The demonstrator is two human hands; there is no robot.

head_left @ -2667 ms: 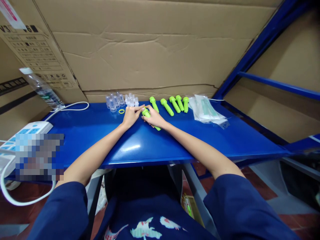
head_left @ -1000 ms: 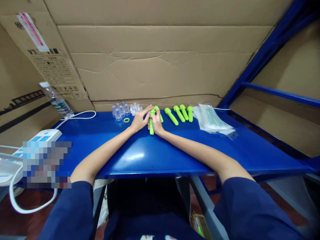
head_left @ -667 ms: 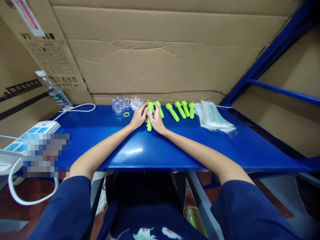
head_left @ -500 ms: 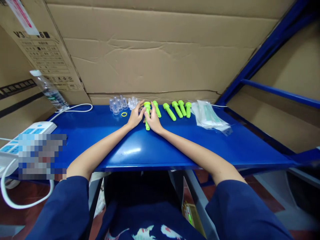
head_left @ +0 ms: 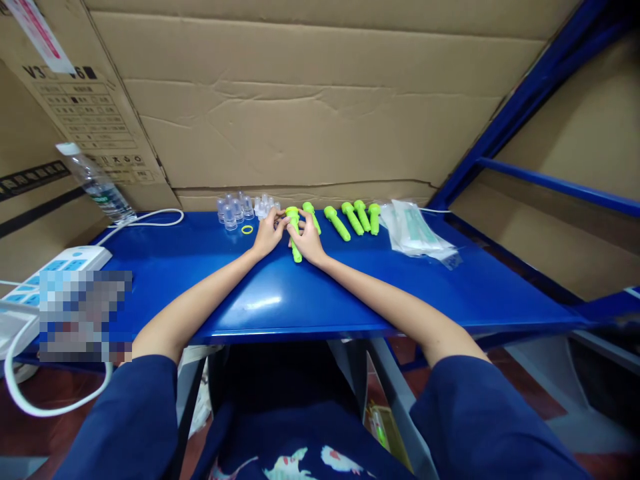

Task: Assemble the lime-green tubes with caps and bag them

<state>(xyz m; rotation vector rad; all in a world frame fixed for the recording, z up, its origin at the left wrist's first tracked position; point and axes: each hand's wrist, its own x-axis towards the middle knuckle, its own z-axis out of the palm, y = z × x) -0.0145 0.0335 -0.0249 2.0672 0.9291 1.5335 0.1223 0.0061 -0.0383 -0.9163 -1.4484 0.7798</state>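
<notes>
Between my two hands is a lime-green toy flashlight (head_left: 296, 248), its wider head away from me and its narrow end towards me. A yellow rim (head_left: 291, 210) shows around that head. My left hand (head_left: 269, 233) is closed with its fingertips at the left of the head. My right hand (head_left: 309, 241) wraps the body from the right, thumb across it. Just behind my right hand lies another green flashlight (head_left: 309, 208). Left of my left hand, a loose yellow ring (head_left: 247, 230) lies near several clear plastic cups (head_left: 230, 217) and smaller clear pieces (head_left: 265, 205).
Several more green flashlights (head_left: 338, 224) lie to the right on the blue table (head_left: 310, 300). Beyond them are clear plastic bags (head_left: 417, 230). A water bottle (head_left: 100, 187) and a white power strip (head_left: 80, 257) with cable stand left. Cardboard (head_left: 300, 100) walls the back.
My fingers have closed in around the flashlight's head, and its narrow end has swung slightly right. The view has shifted slightly. The other pieces lie as before.
</notes>
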